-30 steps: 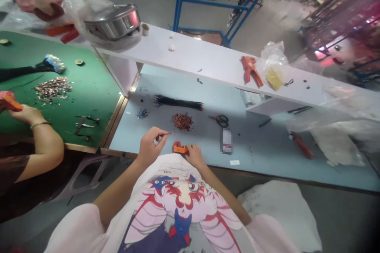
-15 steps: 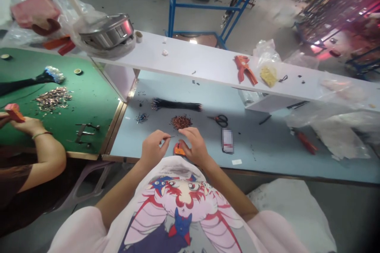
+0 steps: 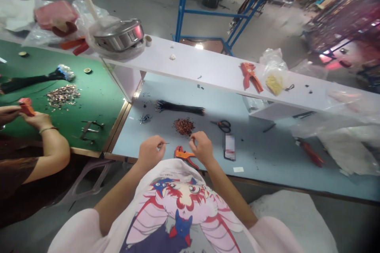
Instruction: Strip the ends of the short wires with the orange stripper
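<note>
Left hand (image 3: pixel 151 151): fingers pinching thin wire (image 3: pixel 167 143). Right hand (image 3: pixel 203 148): fingers curled, can't tell if gripping. Orange hand tool (image 3: pixel 183 154) on worktop (image 3: pixel 264 148) between hands; copper-coloured scrap pile (image 3: pixel 184 126) just beyond.

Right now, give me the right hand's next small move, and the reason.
Probably lower the right hand onto the handles of the red-and-orange plier-shaped tool. The tool lies on the pale blue tabletop close beside that hand, while the left hand pinches a thin dark strand, its free end pointing rightward.
</note>
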`<state>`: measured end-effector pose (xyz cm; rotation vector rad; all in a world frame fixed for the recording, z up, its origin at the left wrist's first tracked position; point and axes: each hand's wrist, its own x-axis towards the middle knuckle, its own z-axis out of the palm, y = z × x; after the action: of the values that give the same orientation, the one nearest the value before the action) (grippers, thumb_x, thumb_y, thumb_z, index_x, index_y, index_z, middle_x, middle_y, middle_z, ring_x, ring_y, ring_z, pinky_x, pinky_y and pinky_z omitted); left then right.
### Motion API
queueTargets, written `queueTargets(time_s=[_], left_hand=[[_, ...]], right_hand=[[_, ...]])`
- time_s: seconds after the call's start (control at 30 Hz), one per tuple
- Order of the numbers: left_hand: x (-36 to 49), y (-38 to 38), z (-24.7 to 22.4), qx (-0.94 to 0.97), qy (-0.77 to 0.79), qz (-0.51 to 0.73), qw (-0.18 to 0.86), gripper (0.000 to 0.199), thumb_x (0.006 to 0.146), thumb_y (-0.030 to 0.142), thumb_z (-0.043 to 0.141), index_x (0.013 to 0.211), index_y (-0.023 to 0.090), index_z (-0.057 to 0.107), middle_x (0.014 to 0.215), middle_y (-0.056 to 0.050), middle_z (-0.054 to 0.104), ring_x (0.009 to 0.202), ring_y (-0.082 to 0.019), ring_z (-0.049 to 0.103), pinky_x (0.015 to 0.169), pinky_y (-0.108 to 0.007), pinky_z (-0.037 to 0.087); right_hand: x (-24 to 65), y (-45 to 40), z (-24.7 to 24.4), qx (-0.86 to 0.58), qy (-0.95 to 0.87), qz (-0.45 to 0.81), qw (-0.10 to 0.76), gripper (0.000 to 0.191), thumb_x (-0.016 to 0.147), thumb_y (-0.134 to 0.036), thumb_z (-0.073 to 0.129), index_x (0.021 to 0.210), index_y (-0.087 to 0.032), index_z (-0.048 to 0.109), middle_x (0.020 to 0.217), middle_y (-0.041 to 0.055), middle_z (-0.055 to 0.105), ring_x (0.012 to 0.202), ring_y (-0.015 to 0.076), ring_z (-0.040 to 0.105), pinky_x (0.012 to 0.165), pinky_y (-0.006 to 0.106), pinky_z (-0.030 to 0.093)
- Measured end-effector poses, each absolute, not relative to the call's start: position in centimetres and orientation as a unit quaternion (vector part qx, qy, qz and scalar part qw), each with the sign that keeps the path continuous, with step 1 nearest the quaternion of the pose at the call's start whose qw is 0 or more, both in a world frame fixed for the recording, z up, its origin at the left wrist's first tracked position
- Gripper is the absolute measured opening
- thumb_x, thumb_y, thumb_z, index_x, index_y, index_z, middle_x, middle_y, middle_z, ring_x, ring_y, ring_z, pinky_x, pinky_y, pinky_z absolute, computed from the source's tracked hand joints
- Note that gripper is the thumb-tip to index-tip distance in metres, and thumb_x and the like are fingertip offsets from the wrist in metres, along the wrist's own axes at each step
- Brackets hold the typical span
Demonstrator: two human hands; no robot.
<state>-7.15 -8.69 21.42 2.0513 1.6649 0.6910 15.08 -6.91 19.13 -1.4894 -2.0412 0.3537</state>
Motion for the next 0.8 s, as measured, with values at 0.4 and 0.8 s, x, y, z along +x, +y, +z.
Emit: queueTargets(time_s=[0.4, 0.8], left_hand=[[-7.5, -8.5, 21.5, 0.699, 0.601, 0.301, 0.245, 0.015, 0.083, 0.026, 0.051, 0.081, 0.018, 0.064, 0.070, 0.000, 0.059, 0.063, -0.011, 0.049, 0.061, -0.022, 0.036], [-6.6, -7.6, 21.9, 0.691, 0.566, 0.346, 0.288, 0.013, 0.082, 0.024, 0.052, 0.082, 0.017, 0.063, 0.069, 0.000, 0.056, 0.061, -0.011, 0.047, 0.061, -0.023, 0.038]], right_hand=[[16.6, -6.1, 9.0, -0.667, -0.695, 0.266, 0.046, 0.047, 0.081, -0.017, 0.048, 0.127, -0.011, 0.047, 0.128, 0.0159, 0.050, 0.115, 0.0233, 0.048, 0.095, 0.033, 0.036], [18.3, -12.8, 5.4, -0.678, -0.673, 0.291, -0.062, 0.056, 0.072, -0.023, 0.063, 0.125, -0.018, 0.045, 0.130, 0.0159, 0.045, 0.120, 0.0305, 0.035, 0.098, 0.045, 0.021]])
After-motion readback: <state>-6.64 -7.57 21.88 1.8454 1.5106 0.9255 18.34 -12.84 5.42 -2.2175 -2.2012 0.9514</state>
